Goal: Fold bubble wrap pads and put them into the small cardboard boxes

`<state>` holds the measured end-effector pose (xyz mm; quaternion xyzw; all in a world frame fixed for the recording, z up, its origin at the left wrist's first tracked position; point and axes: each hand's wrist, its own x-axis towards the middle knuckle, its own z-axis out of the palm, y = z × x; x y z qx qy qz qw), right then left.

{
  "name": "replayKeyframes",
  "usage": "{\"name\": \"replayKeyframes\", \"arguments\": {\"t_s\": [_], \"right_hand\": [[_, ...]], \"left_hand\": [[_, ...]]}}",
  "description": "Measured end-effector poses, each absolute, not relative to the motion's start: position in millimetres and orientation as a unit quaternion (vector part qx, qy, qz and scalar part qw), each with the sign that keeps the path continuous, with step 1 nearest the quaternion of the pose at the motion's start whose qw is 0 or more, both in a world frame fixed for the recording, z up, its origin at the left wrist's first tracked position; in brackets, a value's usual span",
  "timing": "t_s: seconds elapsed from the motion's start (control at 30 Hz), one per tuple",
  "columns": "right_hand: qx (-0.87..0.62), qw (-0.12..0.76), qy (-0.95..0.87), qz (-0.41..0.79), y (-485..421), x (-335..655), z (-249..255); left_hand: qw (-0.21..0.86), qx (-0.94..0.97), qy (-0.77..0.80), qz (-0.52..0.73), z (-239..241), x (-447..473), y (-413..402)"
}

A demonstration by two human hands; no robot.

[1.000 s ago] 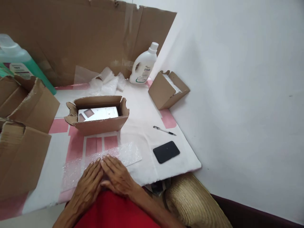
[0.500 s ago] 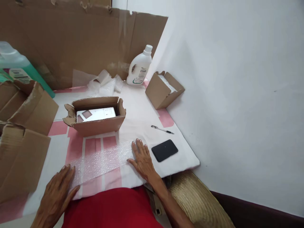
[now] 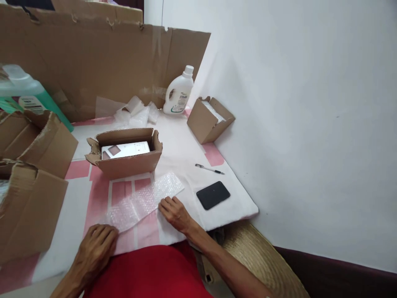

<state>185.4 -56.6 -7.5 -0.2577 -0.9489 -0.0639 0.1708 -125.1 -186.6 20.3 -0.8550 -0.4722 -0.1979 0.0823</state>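
Observation:
A strip of clear bubble wrap point(image 3: 145, 200) lies slanted on the white and pink table cover point(image 3: 186, 153). My left hand point(image 3: 96, 248) rests at the strip's near left corner, fingers curled on its edge. My right hand point(image 3: 173, 212) sits at the strip's near right edge with fingers bent and pinched on it. Just behind the wrap stands an open cardboard box point(image 3: 125, 159) with a white product box point(image 3: 125, 150) inside.
A black flat device point(image 3: 213, 195) and a pen point(image 3: 209, 169) lie to the right. A small open box point(image 3: 209, 120) and a white bottle point(image 3: 178, 93) stand at the back by the wall. Large cardboard boxes point(image 3: 27, 182), a green jug point(image 3: 27, 97), a straw hat point(image 3: 263, 260).
My hands moved apart from the middle of the bubble wrap to its ends, then curled onto its near edge. The wrap has shifted further from me and turned slanted.

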Motion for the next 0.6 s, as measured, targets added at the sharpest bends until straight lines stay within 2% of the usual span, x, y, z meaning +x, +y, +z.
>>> {"name": "replayKeyframes", "arguments": {"t_s": [0.17,0.27,0.43,0.6], "right_hand": [[-0.344,0.171,-0.92,-0.083,-25.1,214.3,-6.6],[-0.383,0.18,-0.902,-0.084,-31.9,225.2,3.4],[-0.269,0.184,-0.945,0.021,-87.2,205.1,20.5],[-0.207,0.194,-0.959,-0.007,-112.4,165.2,10.4]], "left_hand": [[0.009,-0.866,-0.444,-0.23,28.0,-53.6,-152.8],[-0.038,-0.872,-0.423,-0.244,28.9,-41.0,-143.9],[-0.041,-0.865,-0.437,-0.244,26.4,-74.5,-151.9],[-0.089,-0.841,-0.464,-0.263,18.0,-89.8,-150.4]]}}
